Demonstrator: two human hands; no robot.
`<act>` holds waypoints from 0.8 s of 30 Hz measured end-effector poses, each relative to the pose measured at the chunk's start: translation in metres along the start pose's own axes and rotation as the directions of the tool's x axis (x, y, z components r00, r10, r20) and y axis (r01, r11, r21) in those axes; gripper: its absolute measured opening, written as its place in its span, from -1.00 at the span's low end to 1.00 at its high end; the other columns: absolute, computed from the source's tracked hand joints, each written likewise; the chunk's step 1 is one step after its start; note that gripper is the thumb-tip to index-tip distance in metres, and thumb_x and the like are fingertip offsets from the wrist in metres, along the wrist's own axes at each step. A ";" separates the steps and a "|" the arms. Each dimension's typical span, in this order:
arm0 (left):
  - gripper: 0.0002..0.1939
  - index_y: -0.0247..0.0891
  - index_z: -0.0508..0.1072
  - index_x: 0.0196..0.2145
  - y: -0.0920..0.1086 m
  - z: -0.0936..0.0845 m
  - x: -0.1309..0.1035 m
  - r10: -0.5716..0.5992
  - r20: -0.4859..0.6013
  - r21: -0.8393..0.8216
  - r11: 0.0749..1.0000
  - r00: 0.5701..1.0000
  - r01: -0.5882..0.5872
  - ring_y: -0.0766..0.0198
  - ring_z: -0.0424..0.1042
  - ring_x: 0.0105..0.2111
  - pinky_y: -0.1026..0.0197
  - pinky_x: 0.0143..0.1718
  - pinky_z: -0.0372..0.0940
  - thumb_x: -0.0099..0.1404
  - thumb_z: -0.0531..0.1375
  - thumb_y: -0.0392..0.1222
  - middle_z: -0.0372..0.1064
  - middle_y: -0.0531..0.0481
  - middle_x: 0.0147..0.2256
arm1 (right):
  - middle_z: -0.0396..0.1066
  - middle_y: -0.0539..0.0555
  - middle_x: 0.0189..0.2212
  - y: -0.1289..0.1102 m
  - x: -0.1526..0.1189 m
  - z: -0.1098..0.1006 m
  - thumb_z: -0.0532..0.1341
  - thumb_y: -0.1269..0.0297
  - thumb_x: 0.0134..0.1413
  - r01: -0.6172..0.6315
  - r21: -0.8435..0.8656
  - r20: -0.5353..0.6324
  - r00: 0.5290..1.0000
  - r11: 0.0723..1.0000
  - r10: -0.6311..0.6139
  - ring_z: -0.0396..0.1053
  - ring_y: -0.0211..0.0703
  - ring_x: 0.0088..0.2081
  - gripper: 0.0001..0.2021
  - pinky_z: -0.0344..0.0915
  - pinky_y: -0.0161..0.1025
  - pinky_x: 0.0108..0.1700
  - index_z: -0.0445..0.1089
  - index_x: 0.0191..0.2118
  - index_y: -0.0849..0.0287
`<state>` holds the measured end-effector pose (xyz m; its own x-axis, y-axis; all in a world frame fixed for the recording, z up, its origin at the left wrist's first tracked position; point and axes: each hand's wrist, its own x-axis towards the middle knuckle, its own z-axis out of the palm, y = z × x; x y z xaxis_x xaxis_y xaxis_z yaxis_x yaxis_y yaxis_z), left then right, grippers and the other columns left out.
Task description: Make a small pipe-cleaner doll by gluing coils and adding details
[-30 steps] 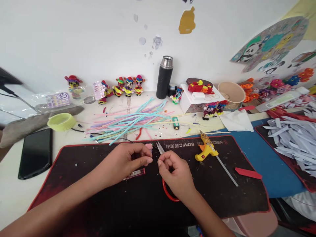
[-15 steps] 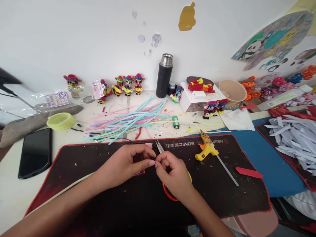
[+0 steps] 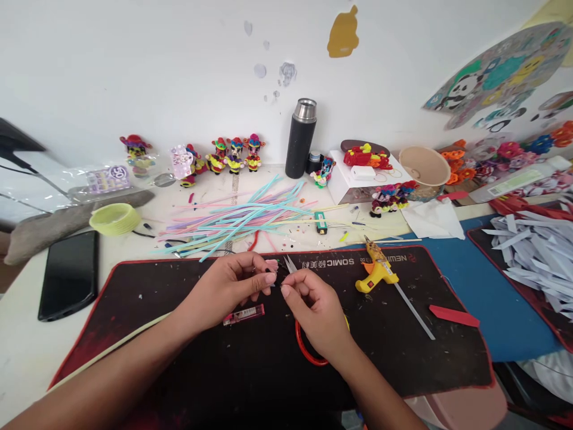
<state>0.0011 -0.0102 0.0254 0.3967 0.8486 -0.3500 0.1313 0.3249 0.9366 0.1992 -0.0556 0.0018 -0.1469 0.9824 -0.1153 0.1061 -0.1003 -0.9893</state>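
Observation:
Above the middle of the dark mat, my left hand is closed in a pinch. Something small and black shows at its fingertips, too small to name. A short gap away, my right hand also pinches, thumb against forefinger, on something too tiny to make out. Under the right hand lie scissors with red and yellow handles, their blades pointing away past the fingers. Below my left hand rests a small pink labelled case. A pale pink piece is partly hidden behind the left fingers.
A yellow glue gun lies on the mat's right, near a red strip. Pipe cleaners are heaped behind the mat. A black flask and small figurines stand by the wall. A phone lies left.
My hands have drawn slightly apart at the fingertips, the left moving a little left and up. The pink case now shows more fully. The view has shifted slightly.

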 end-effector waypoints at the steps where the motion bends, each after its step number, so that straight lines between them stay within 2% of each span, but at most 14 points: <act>1: -0.63 -0.26 0.45 -0.34 0.000 0.000 0.000 0.000 0.000 -0.005 1.000 1.000 0.000 0.39 0.31 -0.53 0.35 -0.55 0.16 0.30 0.38 0.10 0.48 0.06 -0.46 | 0.13 -0.16 -0.58 0.000 0.001 0.001 0.24 0.18 0.28 -0.002 0.005 0.004 1.000 1.000 0.002 0.06 -0.28 -0.54 -0.85 0.00 -0.31 -0.49 0.41 -0.28 0.13; 7: -0.62 -0.26 0.45 -0.34 -0.003 -0.002 0.001 0.013 -0.023 -0.024 1.000 1.000 -0.014 0.40 0.31 -0.54 0.36 -0.56 0.16 0.30 0.39 0.11 0.48 0.07 -0.46 | 0.13 -0.16 -0.57 0.001 0.006 0.005 0.24 0.21 0.31 0.005 0.045 0.006 1.000 0.999 -0.005 0.02 -0.30 -0.54 -0.85 -0.03 -0.31 -0.50 0.40 -0.29 0.14; 15: -0.65 -0.27 0.49 -0.32 -0.007 -0.004 -0.002 0.015 -0.035 0.009 1.000 0.999 -0.014 0.37 0.34 -0.52 0.38 -0.58 0.16 0.29 0.38 0.09 0.49 0.05 -0.45 | 0.08 -0.19 -0.59 0.003 0.012 0.008 0.27 0.11 0.33 -0.041 0.135 0.022 0.999 0.990 0.039 -0.07 -0.34 -0.60 -0.79 -0.08 -0.33 -0.57 0.39 -0.27 0.11; 24: -0.62 -0.24 0.43 -0.35 -0.002 -0.004 -0.002 0.069 -0.139 -0.122 0.989 0.988 -0.086 0.40 0.31 -0.57 0.38 -0.59 0.19 0.28 0.40 0.11 0.46 0.09 -0.48 | 0.07 -0.19 -0.59 0.007 0.015 0.008 0.32 0.02 0.30 -0.070 0.197 0.017 0.998 0.978 0.068 -0.04 -0.34 -0.62 -0.75 -0.08 -0.34 -0.60 0.41 -0.24 0.09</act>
<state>-0.0032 -0.0114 0.0238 0.2743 0.9188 -0.2840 -0.0155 0.2995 0.9540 0.1900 -0.0431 -0.0080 -0.1562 0.9705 -0.1838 -0.0796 -0.1978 -0.9770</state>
